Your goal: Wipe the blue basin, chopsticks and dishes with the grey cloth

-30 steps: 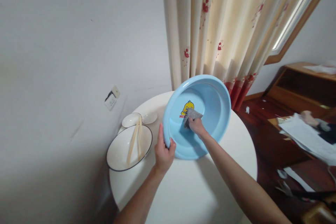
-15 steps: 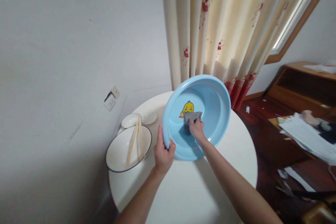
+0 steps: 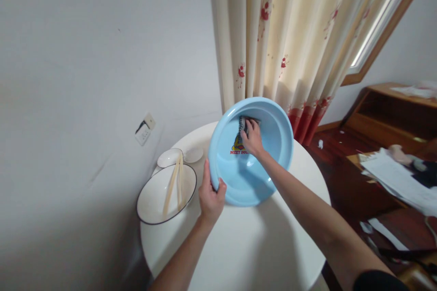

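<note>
A light blue plastic basin (image 3: 235,188) is tilted up over the table, its inside facing me, with a yellow duck print on the bottom. My left hand (image 3: 212,195) grips its left rim, thumb inside and fingers behind. Inside the basin my right hand (image 3: 252,137) presses a grey cloth (image 3: 241,125) against the upper part of the bottom, just above the duck. The hand covers much of the cloth and part of the printed lettering.
On the white round table (image 3: 235,241), a white dark-rimmed bowl (image 3: 150,200) holds chopsticks (image 3: 172,186) across it. Two small white dishes (image 3: 170,158) stand behind it. A curtain (image 3: 280,32) hangs behind the table, and papers (image 3: 392,177) lie at the right.
My right hand has moved the cloth upward inside the basin, from below and right of the duck to above it. More lettering shows. The left hand keeps its grip on the rim.
</note>
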Demonstrator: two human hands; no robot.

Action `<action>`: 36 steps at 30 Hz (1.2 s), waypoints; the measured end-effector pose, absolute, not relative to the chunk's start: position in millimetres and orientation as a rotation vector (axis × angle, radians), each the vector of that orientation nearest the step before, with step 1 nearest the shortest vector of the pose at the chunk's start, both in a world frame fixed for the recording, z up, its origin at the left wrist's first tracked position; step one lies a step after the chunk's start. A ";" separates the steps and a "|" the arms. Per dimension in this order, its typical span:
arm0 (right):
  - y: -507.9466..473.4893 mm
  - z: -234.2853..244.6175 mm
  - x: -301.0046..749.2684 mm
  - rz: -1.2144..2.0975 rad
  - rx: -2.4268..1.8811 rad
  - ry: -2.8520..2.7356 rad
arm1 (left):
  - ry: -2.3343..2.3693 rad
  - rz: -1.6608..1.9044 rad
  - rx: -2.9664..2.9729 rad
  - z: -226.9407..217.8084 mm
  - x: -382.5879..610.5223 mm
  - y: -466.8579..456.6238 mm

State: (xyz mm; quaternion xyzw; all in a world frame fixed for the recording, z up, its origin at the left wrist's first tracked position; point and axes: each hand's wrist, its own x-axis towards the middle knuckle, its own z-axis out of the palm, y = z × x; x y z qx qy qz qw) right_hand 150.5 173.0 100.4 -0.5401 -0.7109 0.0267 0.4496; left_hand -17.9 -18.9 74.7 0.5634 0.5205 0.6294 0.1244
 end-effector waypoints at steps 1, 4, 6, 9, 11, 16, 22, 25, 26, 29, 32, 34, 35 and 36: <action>171.7 108.1 150.3 0.050 -1.265 -1.851 | 1.519 1.843 1.631 75.6 -17.7 -18.9; 158.3 124.7 146.7 -0.029 -1.005 -2.153 | 1.519 1.859 1.616 77.1 -17.1 -18.6; 143.9 127.7 142.8 -0.088 -0.797 -2.382 | 1.514 1.858 1.621 77.3 -17.3 -18.0; 122.3 119.2 139.6 -0.140 -0.489 -2.689 | 1.511 1.865 1.617 76.7 -19.0 -16.4; 112.2 108.6 142.7 -0.137 -0.357 -2.805 | 1.522 1.875 1.602 75.9 -21.0 -14.7; 108.0 89.1 168.7 -0.015 -0.336 -2.869 | 1.550 1.851 1.565 73.9 -28.2 -8.0; 119.9 85.2 206.1 -0.167 -0.493 -2.909 | 1.570 1.793 1.542 73.8 -34.0 -1.7; 123.2 82.9 220.2 -0.236 -0.735 -2.784 | 1.549 1.804 1.516 74.4 -33.1 -2.1; 123.9 81.9 223.5 -0.246 -0.794 -2.745 | 1.534 1.799 1.510 74.6 -32.4 -2.4; 124.6 79.7 229.0 -0.256 -0.854 -2.709 | 1.495 1.774 1.500 75.2 -30.1 -3.5; 123.8 79.2 228.9 -0.249 -0.823 -2.737 | 1.498 1.745 1.500 75.5 -28.0 -4.8; 121.9 78.8 227.0 -0.228 -0.752 -2.784 | 1.508 1.714 1.511 76.0 -27.0 -5.7; 120.5 78.1 225.4 -0.217 -0.697 -2.817 | 1.513 1.697 1.516 76.5 -26.7 -6.1; 118.8 77.0 223.2 -0.208 -0.633 -2.852 | 1.517 1.682 1.520 77.1 -26.3 -6.5</action>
